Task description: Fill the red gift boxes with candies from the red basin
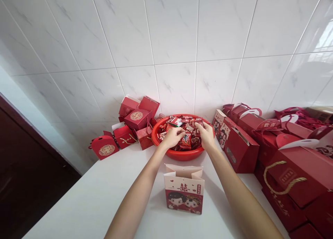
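A red plastic basin (179, 157) full of wrapped candies (185, 141) stands against the wall. My left hand (173, 137) is over the left side of the candies, its fingers curled together; whatever they may hold is hidden. On the right side of the basin, my right hand (206, 134) has its thumb and fingers closed on a wrapped candy (198, 121). Between my forearms an open-topped paper gift box (184, 194), pink and red with two cartoon figures on its front, stands upright on the white table (109, 194). Neither hand touches it.
Several red gift boxes (137, 119) are heaped to the left of the basin. A large stack of red boxes (291, 176) with cord handles fills the right side. The tiled wall (177, 82) closes off the back, and the table's left edge slants towards a dark door (31, 176).
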A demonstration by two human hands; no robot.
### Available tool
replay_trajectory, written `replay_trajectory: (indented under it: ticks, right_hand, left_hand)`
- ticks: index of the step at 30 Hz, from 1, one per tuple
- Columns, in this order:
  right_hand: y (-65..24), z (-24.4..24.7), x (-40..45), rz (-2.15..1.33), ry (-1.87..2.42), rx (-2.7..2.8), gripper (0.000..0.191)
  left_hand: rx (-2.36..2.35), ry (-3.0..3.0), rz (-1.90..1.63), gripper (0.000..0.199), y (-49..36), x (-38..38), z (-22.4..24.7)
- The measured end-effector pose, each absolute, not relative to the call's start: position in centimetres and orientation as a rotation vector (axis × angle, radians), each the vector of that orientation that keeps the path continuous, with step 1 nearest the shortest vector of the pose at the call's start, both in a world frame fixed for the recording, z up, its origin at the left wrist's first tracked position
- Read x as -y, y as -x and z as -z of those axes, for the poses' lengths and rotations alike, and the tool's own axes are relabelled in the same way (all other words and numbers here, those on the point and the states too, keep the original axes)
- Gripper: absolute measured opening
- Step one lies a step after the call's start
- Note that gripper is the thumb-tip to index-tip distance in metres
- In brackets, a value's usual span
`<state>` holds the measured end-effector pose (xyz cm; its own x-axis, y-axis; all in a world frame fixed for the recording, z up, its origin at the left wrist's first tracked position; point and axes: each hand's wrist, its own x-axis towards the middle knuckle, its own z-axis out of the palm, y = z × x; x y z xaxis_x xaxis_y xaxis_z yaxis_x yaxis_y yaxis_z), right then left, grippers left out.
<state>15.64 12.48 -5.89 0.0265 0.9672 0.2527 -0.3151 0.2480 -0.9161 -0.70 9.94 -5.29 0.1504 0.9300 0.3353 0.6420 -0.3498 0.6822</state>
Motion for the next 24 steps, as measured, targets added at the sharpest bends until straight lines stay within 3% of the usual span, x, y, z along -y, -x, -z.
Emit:
replay_trajectory:
  ticks: [8, 13, 15, 18, 21, 24]
  right_hand:
    - [-15.7, 6.5, -12.6, -1.331, 0.664, 1.220, 0.041]
    - [-15.7, 6.7, -12.6, -1.336, 0.652, 1.230, 0.041]
    - [-15.8, 6.5, -12.7, -1.296, 0.666, 1.156, 0.041]
    - [-15.9, 6.4, -12.8, -1.272, 0.676, 1.083, 0.041]
    - [-16.0, 6.6, -13.0, -1.247, 0.688, 1.070, 0.039]
    - [-16.0, 6.8, -13.3, -1.220, 0.703, 1.067, 0.039]
  left_hand:
    - [-1.337, -1.882, -1.453, 0.016, 1.1, -10.9, 6.0]
    - [-1.305, -1.712, -1.471, 0.025, 0.9, -10.6, 5.8]
    - [-1.480, -1.762, -1.368, 0.024, 0.9, -10.3, 5.6]
    - [-1.735, -1.977, -0.935, 0.020, 0.8, -9.6, 5.3]
    - [-1.793, -2.119, -0.548, 0.030, 0.4, -9.0, 4.9]
    - [-1.858, -2.177, -0.420, 0.037, 0.0, -8.7, 4.6]
